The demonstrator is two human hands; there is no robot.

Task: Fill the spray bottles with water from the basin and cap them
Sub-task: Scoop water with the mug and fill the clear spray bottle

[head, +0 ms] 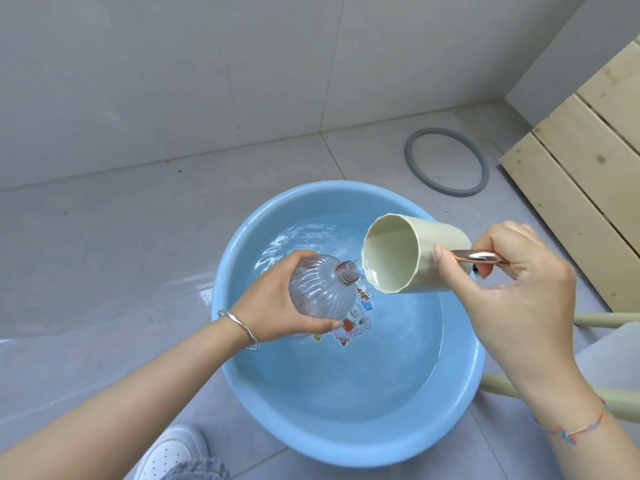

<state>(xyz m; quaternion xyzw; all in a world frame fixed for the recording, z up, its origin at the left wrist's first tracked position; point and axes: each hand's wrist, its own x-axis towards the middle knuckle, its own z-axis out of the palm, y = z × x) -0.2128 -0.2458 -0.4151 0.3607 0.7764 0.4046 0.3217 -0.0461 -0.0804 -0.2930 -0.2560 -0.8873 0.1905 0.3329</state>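
Note:
A blue basin holding water sits on the grey tiled floor, with a colourful picture on its bottom. My left hand grips a clear ribbed bottle, uncapped and tilted over the water, its threaded neck pointing right. My right hand holds a cream cup by its shiny copper handle. The cup is tipped leftward with its lip just at the bottle's neck, and a little water lies at its lower edge. No spray cap is in view.
A grey rubber ring lies on the floor behind the basin. Pale wooden slats lean at the right. A stool's cream legs and white seat are at the lower right. My white shoe is at the bottom.

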